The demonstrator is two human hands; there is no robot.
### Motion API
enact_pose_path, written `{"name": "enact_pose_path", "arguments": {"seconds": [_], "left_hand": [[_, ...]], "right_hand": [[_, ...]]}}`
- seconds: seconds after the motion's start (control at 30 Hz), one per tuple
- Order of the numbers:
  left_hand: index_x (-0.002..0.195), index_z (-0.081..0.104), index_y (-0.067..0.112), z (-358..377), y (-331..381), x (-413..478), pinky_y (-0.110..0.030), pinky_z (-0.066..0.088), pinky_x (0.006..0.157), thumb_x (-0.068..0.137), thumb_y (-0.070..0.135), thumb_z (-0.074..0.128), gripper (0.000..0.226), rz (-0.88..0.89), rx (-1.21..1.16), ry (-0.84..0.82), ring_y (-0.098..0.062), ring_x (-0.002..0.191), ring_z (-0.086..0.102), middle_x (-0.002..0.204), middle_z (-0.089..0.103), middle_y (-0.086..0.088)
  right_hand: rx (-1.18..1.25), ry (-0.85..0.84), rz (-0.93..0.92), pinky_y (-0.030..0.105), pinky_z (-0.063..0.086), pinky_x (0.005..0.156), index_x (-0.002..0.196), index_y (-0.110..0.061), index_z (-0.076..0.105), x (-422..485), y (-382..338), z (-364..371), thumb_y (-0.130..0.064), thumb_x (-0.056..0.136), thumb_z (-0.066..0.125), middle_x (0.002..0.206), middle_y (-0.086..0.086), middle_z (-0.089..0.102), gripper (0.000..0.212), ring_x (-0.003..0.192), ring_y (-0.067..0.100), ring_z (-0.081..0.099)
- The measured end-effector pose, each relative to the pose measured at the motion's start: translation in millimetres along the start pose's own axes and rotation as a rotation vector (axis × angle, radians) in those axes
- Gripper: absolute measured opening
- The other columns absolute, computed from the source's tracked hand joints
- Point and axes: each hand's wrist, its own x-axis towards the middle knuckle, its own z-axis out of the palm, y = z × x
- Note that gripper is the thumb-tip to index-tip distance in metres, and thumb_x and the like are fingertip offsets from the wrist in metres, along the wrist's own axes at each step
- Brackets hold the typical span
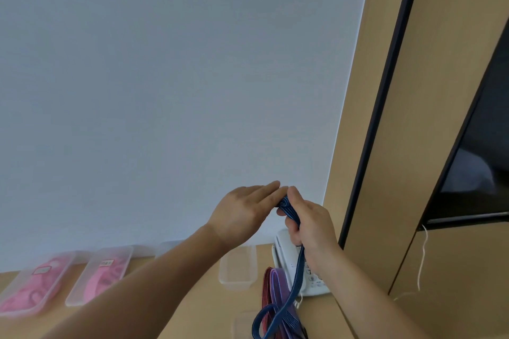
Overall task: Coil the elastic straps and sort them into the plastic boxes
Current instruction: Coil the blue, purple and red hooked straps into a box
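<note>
Boxes [78, 297] at the table's [192, 300] left hold pink straps [44, 286]; one box [237, 270] is empty. My right hand [311, 226] grips the blue strap [292, 215] above the right edge, left hand [242, 212] flat against its coil; red and purple straps [275, 292] wait.

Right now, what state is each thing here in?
blue strap: partly coiled at top, tail hanging loose
left hand: fingers straight, touching the coil
right hand: grips the blue strap
far-left box: holds pink straps
next box: holds pink straps
middle box: empty
red strap: uncoiled
purple strap: uncoiled
</note>
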Motion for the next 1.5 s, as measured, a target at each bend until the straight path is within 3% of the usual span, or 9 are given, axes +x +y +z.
{"name": "enact_pose_path", "arguments": {"seconds": [0.13, 0.27, 0.37, 0.63, 0.9, 1.0, 1.13, 1.3, 1.5], "left_hand": [[0.129, 0.065, 0.008, 4.5, 1.6, -5.5, -0.033, 0.061, 0.072, 0.083, -0.009, 0.058, 0.049, -0.145, -0.049, -0.06, -0.027, 0.1, 0.072, 0.128, 0.066, -0.013], [0.149, 0.039, 0.02, -3.0, 9.0, 3.8, -0.025, 0.056, 0.088, 0.096, 0.01, 0.051, 0.056, -0.956, -0.78, -0.216, -0.013, 0.116, 0.063, 0.14, 0.058, 0.0], [0.13, 0.059, 0.01, -11.2, 7.2, 18.5, -0.035, 0.057, 0.081, 0.1, 0.028, 0.043, 0.039, -1.288, -1.325, -0.24, -0.022, 0.104, 0.071, 0.114, 0.073, -0.009], [0.121, 0.055, 0.009, -14.0, 11.3, 26.0, -0.033, 0.056, 0.075, 0.095, 0.017, 0.064, 0.028, -1.266, -1.4, -0.119, -0.026, 0.086, 0.073, 0.099, 0.076, -0.013], [0.121, 0.048, 0.02, -10.0, 9.7, 25.8, -0.018, 0.054, 0.069, 0.096, 0.018, 0.061, 0.029, -1.012, -0.869, -0.131, -0.008, 0.08, 0.071, 0.098, 0.076, 0.002], [0.12, 0.044, 0.028, -8.4, 9.9, 20.2, -0.015, 0.051, 0.063, 0.096, 0.02, 0.06, 0.03, -0.869, -0.701, -0.144, 0.001, 0.078, 0.069, 0.105, 0.074, 0.005], [0.129, 0.048, 0.015, -4.8, 11.1, 11.6, -0.034, 0.057, 0.078, 0.097, 0.02, 0.06, 0.034, -0.664, -0.496, -0.136, -0.015, 0.092, 0.071, 0.113, 0.072, -0.001], [0.115, 0.05, 0.015, -4.8, 10.8, 6.1, -0.032, 0.051, 0.045, 0.084, 0.003, 0.071, 0.04, -0.216, -0.159, 0.0, -0.022, 0.056, 0.061, 0.082, 0.071, -0.001], [0.111, 0.05, 0.01, 2.3, 1.4, 0.8, -0.037, 0.053, 0.051, 0.086, -0.004, 0.053, 0.029, 0.015, 0.026, 0.011, -0.028, 0.075, 0.067, 0.093, 0.07, -0.011]], "right_hand": [[-0.004, 0.015, -0.04, 0.016, 0.026, 0.038, 0.084, 0.0, 0.069, 2.4, 3.5, -1.3, -0.045, 0.096, 0.055, 0.044, -0.012, 0.048, 0.049, 0.037, 0.004, 0.032], [-0.009, 0.008, -0.097, 0.016, 0.027, 0.04, 0.09, 0.005, 0.067, 4.9, 7.0, -5.2, -0.041, 0.096, 0.056, 0.051, -0.009, 0.053, 0.048, 0.042, 0.005, 0.034], [-0.062, 0.004, -0.135, 0.019, 0.029, 0.042, 0.082, 0.005, 0.061, 5.2, 10.3, -6.2, -0.049, 0.089, 0.057, 0.051, -0.004, 0.049, 0.055, 0.046, 0.009, 0.035], [-0.168, 0.025, -0.177, 0.019, 0.034, 0.044, 0.07, -0.006, 0.064, 10.3, 16.7, -7.8, -0.047, 0.094, 0.057, 0.049, -0.001, 0.052, 0.048, 0.045, 0.009, 0.04], [-0.205, 0.037, -0.113, 0.019, 0.034, 0.042, 0.074, -0.001, 0.069, 11.4, 20.0, -8.5, -0.043, 0.096, 0.056, 0.046, -0.003, 0.052, 0.049, 0.041, 0.01, 0.04], [-0.228, 0.027, -0.12, 0.018, 0.033, 0.042, 0.078, 0.005, 0.067, 10.8, 16.2, -8.6, -0.044, 0.098, 0.053, 0.045, -0.005, 0.05, 0.055, 0.042, 0.01, 0.038], [-0.133, 0.003, -0.069, 0.018, 0.034, 0.041, 0.077, 0.001, 0.068, 6.9, 11.1, -5.0, -0.055, 0.098, 0.043, 0.05, 0.0, 0.05, 0.064, 0.041, 0.009, 0.041], [-0.08, -0.023, -0.057, 0.019, 0.033, 0.04, 0.074, -0.006, 0.069, 4.1, 8.0, -2.2, -0.065, 0.092, 0.041, 0.051, 0.004, 0.051, 0.068, 0.039, 0.01, 0.04], [-0.034, -0.056, -0.045, 0.02, 0.032, 0.043, 0.079, 0.0, 0.068, 3.6, 10.5, 0.0, -0.076, 0.073, 0.05, 0.054, 0.003, 0.051, 0.079, 0.044, 0.013, 0.038]]}}
